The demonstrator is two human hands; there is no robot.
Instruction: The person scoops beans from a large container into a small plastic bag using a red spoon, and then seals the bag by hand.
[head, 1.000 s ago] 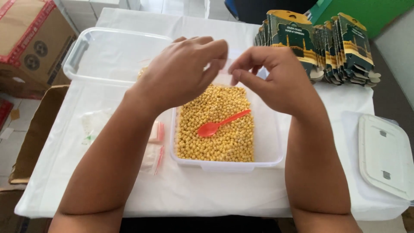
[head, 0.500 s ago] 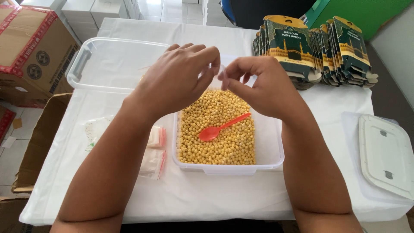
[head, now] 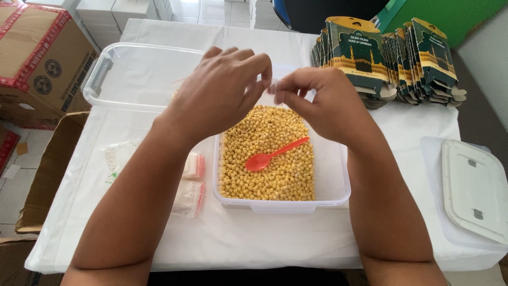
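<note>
Nearest, a clear rectangular plastic tub [head: 334, 186] holds yellow roasted chickpeas [head: 270, 153] with an orange plastic spoon [head: 272, 157] lying on top. Above its far end, the left hand [head: 219, 95] and right hand [head: 323, 100] pinch a small clear plastic bag [head: 271, 85] between closed fingertips. The film looks thin and nearly invisible; judged risk: it slips and falls among the chickpeas. Beyond stand dark printed cardboard pouches [head: 386, 58].

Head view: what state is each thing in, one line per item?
Tub of yellow kernels: lid off, about full.
Orange spoon: lying on the kernels, untouched.
Large clear bin: open.
White lid: off, lying flat at the right.
Small zip bags: lying flat beside the tub.
Left hand and right hand: fingertips pinching something small and clear together.
</note>
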